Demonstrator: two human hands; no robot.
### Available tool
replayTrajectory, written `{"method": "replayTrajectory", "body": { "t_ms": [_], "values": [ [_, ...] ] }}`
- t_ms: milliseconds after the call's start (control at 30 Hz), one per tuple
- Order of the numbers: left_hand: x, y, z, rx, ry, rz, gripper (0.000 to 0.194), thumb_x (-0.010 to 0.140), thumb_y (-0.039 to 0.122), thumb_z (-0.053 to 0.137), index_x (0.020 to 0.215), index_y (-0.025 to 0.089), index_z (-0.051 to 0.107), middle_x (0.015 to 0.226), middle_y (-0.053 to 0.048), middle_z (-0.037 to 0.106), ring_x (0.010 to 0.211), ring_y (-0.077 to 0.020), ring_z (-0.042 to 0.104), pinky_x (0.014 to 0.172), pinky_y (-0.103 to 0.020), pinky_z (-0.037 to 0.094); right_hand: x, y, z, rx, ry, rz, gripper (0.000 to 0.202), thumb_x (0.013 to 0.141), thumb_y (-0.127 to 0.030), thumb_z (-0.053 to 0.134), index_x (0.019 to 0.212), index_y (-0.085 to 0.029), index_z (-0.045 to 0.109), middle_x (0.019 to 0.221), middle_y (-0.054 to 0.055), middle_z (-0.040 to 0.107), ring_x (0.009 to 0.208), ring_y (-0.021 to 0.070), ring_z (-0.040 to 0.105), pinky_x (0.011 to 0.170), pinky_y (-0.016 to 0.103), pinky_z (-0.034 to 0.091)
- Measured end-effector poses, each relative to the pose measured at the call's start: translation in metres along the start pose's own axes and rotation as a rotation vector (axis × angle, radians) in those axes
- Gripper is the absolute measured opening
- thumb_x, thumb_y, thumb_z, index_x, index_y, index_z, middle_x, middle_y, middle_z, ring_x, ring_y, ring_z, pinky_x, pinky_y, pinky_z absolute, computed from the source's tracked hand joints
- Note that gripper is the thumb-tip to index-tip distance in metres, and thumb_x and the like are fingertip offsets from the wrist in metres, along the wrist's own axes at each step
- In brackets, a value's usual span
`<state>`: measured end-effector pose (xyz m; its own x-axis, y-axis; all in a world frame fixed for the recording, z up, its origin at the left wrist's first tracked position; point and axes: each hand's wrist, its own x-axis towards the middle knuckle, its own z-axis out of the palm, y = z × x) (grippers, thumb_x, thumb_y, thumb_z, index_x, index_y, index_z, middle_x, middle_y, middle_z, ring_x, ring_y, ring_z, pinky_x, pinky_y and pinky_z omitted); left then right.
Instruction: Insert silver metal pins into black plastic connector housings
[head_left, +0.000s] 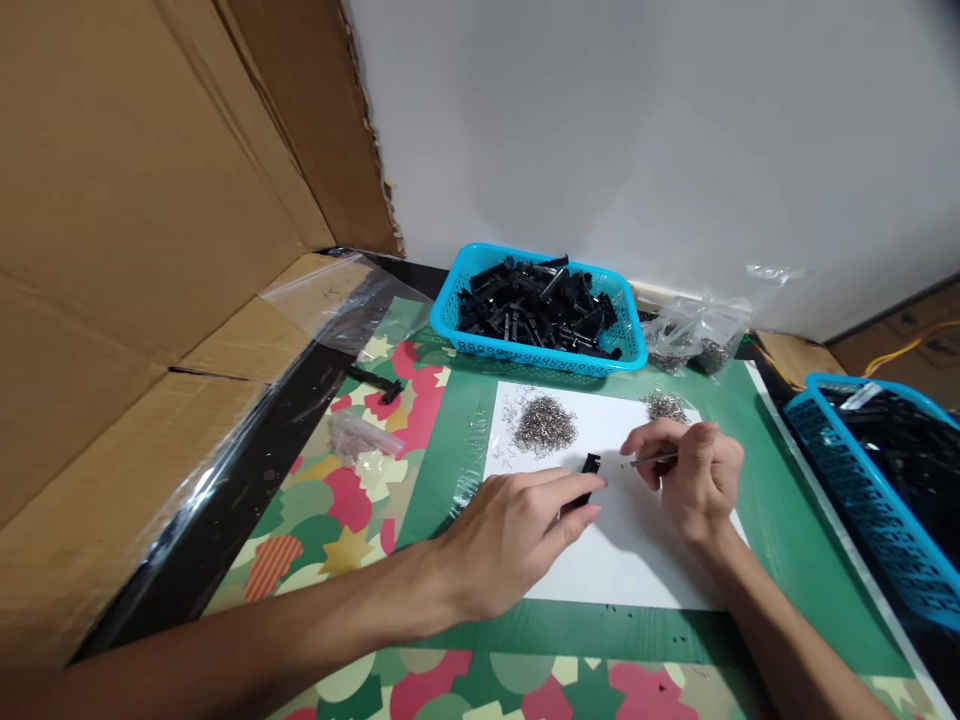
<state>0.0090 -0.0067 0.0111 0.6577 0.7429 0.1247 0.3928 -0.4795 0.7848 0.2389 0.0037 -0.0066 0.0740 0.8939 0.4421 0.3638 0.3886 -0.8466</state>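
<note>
Over a white sheet of paper (630,570), my left hand (517,530) is closed around a small black plastic part (590,465), whose notched end sticks up past the fingers. My right hand (694,475) pinches a thin metal tool (649,460), perhaps tweezers, its tip pointing left at the part without touching it. Something tiny shows close to that tip, too small to name. A heap of small metal pieces (545,425) lies on the paper beyond my left hand. Behind my right hand sits a second, smaller metal heap (665,405).
A blue basket (517,355) full of black plastic parts stands at the back. Another blue basket (862,480) is at the right edge. Clear bags (701,330) with small pieces rest against the white wall. A lone black part (382,383) and a small plastic bag (365,440) lie left.
</note>
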Motion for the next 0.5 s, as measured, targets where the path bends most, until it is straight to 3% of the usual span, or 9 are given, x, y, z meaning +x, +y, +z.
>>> {"method": "replayTrajectory", "body": {
  "t_ms": [67,133,200,267,367,500],
  "values": [
    [-0.003,0.000,-0.001,0.010,-0.008,0.058,0.032,0.111,0.028,0.053,0.135,0.019,0.071,0.108,-0.008,0.080,0.090,-0.0218,0.076,0.076,-0.030,0.057,0.011,-0.001,-0.002,-0.034,-0.102,-0.038,0.079,0.113,-0.065,0.028,0.075,-0.019,0.080,0.056,0.003,0.062,0.045,0.0146,0.055,0.048,0.029,0.041],
    [-0.006,-0.001,-0.001,0.031,-0.032,0.142,0.031,0.111,0.027,0.053,0.134,0.018,0.072,0.101,-0.006,0.077,0.081,-0.0186,0.073,0.071,-0.028,0.056,0.024,-0.003,-0.002,-0.102,-0.193,-0.125,0.078,0.111,-0.068,0.030,0.073,-0.020,0.078,0.084,0.010,0.074,0.070,0.0195,0.067,0.063,0.032,0.051],
    [-0.008,-0.003,0.001,0.079,-0.051,0.244,0.029,0.110,0.026,0.055,0.132,0.019,0.073,0.096,-0.004,0.075,0.075,-0.0164,0.070,0.065,-0.027,0.053,0.034,-0.004,0.001,-0.178,-0.259,-0.138,0.080,0.109,-0.072,0.029,0.068,-0.020,0.072,0.102,0.013,0.074,0.088,0.0231,0.069,0.076,0.035,0.053],
    [-0.011,-0.005,0.003,0.157,-0.068,0.347,0.026,0.108,0.025,0.057,0.128,0.019,0.073,0.093,-0.002,0.072,0.072,-0.0163,0.068,0.059,-0.027,0.050,0.041,-0.002,0.007,-0.238,-0.297,-0.055,0.077,0.110,-0.069,0.027,0.067,-0.020,0.066,0.089,0.010,0.071,0.079,0.0204,0.065,0.071,0.033,0.049],
    [-0.013,-0.006,0.006,0.274,-0.084,0.443,0.024,0.106,0.023,0.058,0.126,0.020,0.070,0.092,-0.002,0.070,0.068,-0.0173,0.066,0.052,-0.031,0.047,0.046,0.005,0.016,-0.311,-0.339,0.066,0.064,0.113,-0.058,0.034,0.072,-0.020,0.066,0.058,-0.001,0.051,0.055,0.0152,0.047,0.057,0.029,0.036],
    [-0.015,-0.007,0.007,0.331,-0.089,0.471,0.022,0.105,0.023,0.060,0.124,0.021,0.069,0.091,-0.001,0.069,0.065,-0.0173,0.063,0.048,-0.032,0.044,0.048,0.010,0.021,-0.377,-0.391,0.130,0.040,0.107,-0.045,0.055,0.080,-0.019,0.069,0.059,-0.004,0.047,0.055,0.0143,0.041,0.056,0.029,0.028]
  ]
}}
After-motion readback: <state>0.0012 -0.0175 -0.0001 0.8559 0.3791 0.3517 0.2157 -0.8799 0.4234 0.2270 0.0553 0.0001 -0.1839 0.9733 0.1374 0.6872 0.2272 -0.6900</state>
